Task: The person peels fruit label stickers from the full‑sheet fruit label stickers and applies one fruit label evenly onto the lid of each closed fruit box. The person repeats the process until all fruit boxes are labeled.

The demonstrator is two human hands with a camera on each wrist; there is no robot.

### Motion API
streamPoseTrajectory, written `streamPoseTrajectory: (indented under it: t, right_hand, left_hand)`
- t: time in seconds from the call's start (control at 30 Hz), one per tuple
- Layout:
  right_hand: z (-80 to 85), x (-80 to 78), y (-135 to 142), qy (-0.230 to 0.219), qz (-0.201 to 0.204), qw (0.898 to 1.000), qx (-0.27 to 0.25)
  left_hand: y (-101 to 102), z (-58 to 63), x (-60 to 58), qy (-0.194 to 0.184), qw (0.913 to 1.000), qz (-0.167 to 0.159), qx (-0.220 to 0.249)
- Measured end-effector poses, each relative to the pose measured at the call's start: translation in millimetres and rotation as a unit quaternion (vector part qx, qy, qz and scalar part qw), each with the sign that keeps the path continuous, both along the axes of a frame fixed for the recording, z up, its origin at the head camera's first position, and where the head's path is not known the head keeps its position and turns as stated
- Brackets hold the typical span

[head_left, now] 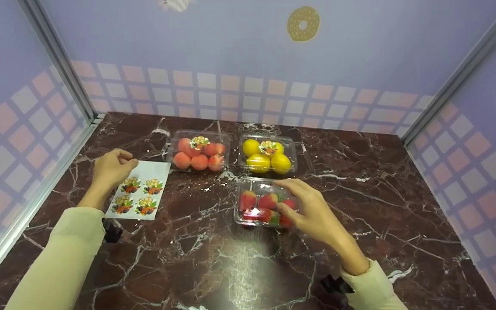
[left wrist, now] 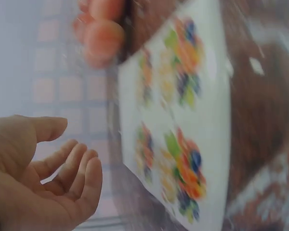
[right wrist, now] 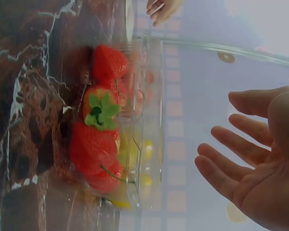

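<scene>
Above the upper left of a white sticker sheet (head_left: pixel 138 198) hovers my left hand (head_left: pixel 114 168), its fingers loosely bent with a gap to the thumb. The left wrist view shows nothing between thumb and fingers. Several fruit-basket stickers (left wrist: pixel 185 168) are on the sheet. My right hand (head_left: pixel 310 209) is over the right side of a clear lidded box of strawberries (head_left: pixel 258 202). In the right wrist view its fingers (right wrist: pixel 231 173) are spread and relaxed, apart from the box. That box's lid shows no sticker.
Behind the strawberries stands a clear box of lemons (head_left: pixel 267 157), and left of it a box of peach-like fruit (head_left: pixel 198 150). Each carries a fruit sticker on its lid. The dark marbled tabletop (head_left: pixel 196 258) is enclosed by patterned panels (head_left: pixel 248 51) at the back and sides.
</scene>
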State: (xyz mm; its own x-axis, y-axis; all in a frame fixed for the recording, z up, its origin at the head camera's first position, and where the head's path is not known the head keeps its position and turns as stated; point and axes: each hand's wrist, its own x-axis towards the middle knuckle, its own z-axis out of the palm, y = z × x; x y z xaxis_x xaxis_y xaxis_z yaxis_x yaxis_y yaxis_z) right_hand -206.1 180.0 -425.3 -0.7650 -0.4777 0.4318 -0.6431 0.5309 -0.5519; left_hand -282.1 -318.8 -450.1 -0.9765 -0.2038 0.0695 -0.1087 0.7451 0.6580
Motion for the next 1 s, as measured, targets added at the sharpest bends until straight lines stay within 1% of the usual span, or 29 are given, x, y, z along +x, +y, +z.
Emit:
streamPoseTrajectory:
  t: [0.17,0.3,0.37,0.4,0.53,0.6,0.63,0.67,0.73,0.8,0.83,0.9,1.0]
  right_hand:
    - [-4.1,0.3,-6.0,0.000,0.002,1.000,0.014]
    - [-6.9,0.4,-8.7,-0.009,0.000,1.000,0.019]
    - [-7.9,0.7,-9.5,-0.015,-0.002,1.000,0.020]
    - [-8.3,0.9,-9.8,-0.016,-0.002,1.000,0.021]
    - [-10.5,1.3,-9.7,-0.019,-0.003,1.000,0.022]
    - [-11.8,1.5,-9.5,-0.017,-0.004,1.000,0.026]
    - [-12.5,1.5,-9.5,-0.015,-0.004,0.999,0.028]
    - [-13.2,1.6,-9.6,-0.014,-0.004,0.999,0.031]
    - [-14.4,1.6,-9.9,-0.012,-0.005,0.999,0.034]
    - [-15.4,1.4,-10.2,-0.011,-0.006,0.999,0.034]
    - [-15.7,1.4,-10.4,-0.011,-0.006,0.999,0.034]
    - [-16.5,1.3,-10.4,-0.010,-0.006,0.999,0.033]
    - [-17.5,1.3,-10.1,-0.007,-0.007,0.999,0.032]
  left_hand:
    - [-10.0,-2.6,-3.2,-0.055,0.9978,0.021,-0.029]
    - [-11.2,-3.3,-4.7,-0.087,0.9947,0.023,-0.051]
    - [-12.7,-6.0,-7.5,-0.098,0.9930,0.022,-0.063]
    - [-15.2,-9.5,-10.3,-0.102,0.9923,0.021,-0.067]
    - [-34.1,-38.8,-34.7,-0.104,0.9895,0.025,-0.097]
    - [-40.9,-50.0,-44.9,-0.107,0.9884,0.029,-0.104]
    - [-40.6,-51.0,-46.7,-0.110,0.9875,0.031,-0.108]
    - [-38.1,-47.5,-45.0,-0.114,0.9874,0.032,-0.106]
    - [-29.0,-36.8,-38.3,-0.123,0.9867,0.037,-0.100]
    - [-21.1,-29.0,-32.1,-0.121,0.9865,0.045,-0.101]
    - [-16.0,-23.1,-26.9,-0.123,0.9868,0.046,-0.096]
    - [-10.3,-19.3,-21.8,-0.124,0.9866,0.053,-0.092]
    - [-5.5,-15.7,-17.9,-0.117,0.9872,0.056,-0.092]
